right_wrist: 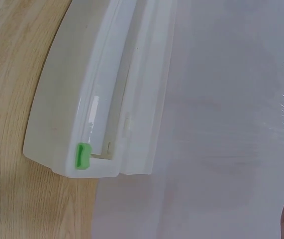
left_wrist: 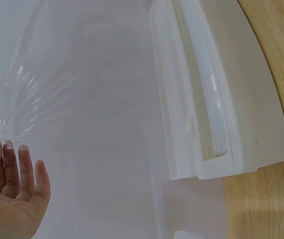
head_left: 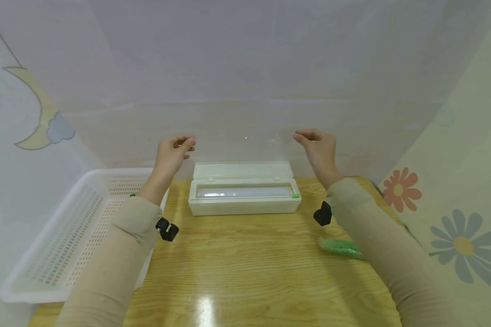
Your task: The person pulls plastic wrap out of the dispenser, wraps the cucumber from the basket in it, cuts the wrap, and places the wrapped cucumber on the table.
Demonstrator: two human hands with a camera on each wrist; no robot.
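Note:
A sheet of clear cling film hangs in the air between my two hands, showing as creases and glints. My left hand pinches one end between thumb and forefinger, with creases fanning out from the grip. At the other side, my right hand pinches with thumb and forefinger at the same height; only its edge enters the right wrist view. Below and between them, a white cling film dispenser sits on the table with its lid raised. Inside lies the film roll, and a green slider is at the right end.
A white perforated basket stands on the left, partly behind my left forearm, with a bit of green inside. On the right of the wooden table, a long green item in glossy clear wrap lies by my right sleeve. A pale wall rises behind.

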